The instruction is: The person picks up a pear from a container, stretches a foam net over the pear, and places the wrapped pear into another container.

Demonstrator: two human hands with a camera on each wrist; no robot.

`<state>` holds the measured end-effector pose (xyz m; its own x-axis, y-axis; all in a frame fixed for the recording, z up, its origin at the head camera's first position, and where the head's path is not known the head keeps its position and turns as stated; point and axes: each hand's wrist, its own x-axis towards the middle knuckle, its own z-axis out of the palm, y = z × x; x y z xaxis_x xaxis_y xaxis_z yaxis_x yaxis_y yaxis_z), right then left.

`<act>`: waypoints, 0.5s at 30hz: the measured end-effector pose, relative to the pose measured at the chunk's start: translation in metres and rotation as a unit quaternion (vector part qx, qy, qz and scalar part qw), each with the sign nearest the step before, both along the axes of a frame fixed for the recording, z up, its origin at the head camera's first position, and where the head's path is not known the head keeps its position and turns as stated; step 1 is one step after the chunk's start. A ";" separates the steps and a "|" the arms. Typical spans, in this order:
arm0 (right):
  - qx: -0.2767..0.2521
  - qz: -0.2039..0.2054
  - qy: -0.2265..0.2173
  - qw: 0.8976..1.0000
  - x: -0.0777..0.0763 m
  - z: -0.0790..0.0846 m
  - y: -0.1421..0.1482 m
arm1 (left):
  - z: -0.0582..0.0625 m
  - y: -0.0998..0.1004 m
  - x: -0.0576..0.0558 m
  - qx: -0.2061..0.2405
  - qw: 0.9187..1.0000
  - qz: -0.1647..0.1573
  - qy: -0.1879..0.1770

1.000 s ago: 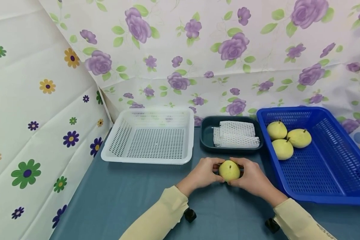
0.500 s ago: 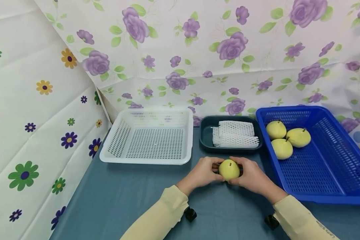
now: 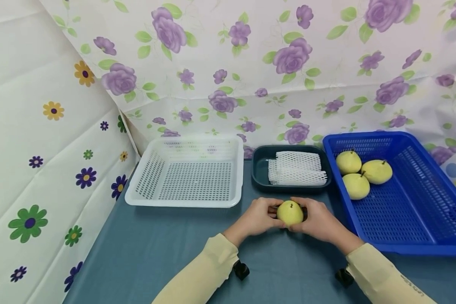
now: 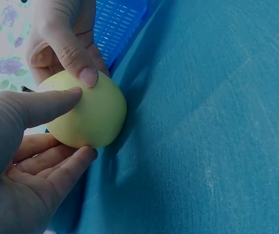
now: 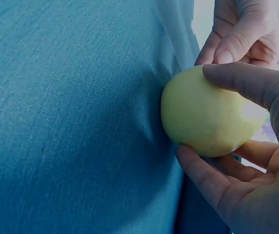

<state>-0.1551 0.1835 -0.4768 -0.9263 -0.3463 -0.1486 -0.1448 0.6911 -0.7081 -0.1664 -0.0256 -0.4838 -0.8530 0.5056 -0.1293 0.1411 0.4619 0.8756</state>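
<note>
Yellow skin shows between the person's two hands: the left hand (image 3: 259, 217) and the right hand (image 3: 319, 221) grip one pear (image 3: 290, 213) from opposite sides, thumbs and fingers curled round it, stem up. It is held above the desk (image 3: 156, 249) or against it; which, the views leave unclear. Just beyond its far side sits the dark tray (image 3: 263, 171), with white foam nets (image 3: 298, 169) inside its rim.

Right of the tray, just beside it, stands the blue basket (image 3: 410, 219); three pears (image 3: 356, 186) lie together by its left wall, leaving open floor to their right. Its near left corner lies close to the right wrist, so room there is tight. Left of the tray, past a narrow gap, the white basket (image 3: 197, 181) shows its bare floor. From its near rim, desk spreads wide toward the left sleeve (image 3: 199, 272) and the flowered sheet (image 3: 61, 139).
</note>
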 end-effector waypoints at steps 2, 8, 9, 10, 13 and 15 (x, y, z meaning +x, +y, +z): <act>-0.002 0.001 -0.002 1.000 -0.001 0.000 0.000 | 0.000 0.000 0.000 0.006 1.000 0.003 -0.008; -0.001 -0.005 -0.002 1.000 -0.001 -0.002 0.001 | -0.001 0.000 0.000 0.009 1.000 0.008 -0.016; -0.002 -0.007 -0.002 1.000 -0.001 -0.002 0.001 | -0.001 0.000 0.000 0.009 1.000 0.008 -0.015; -0.002 -0.007 -0.001 1.000 -0.001 -0.002 0.001 | -0.001 0.000 0.001 0.011 1.000 0.009 -0.015; -0.005 -0.010 -0.003 1.000 0.001 -0.002 0.000 | -0.002 -0.002 0.001 0.023 0.999 0.015 -0.020; -0.009 -0.011 -0.003 1.000 0.002 -0.002 0.000 | -0.002 -0.004 0.002 0.029 0.999 0.022 -0.020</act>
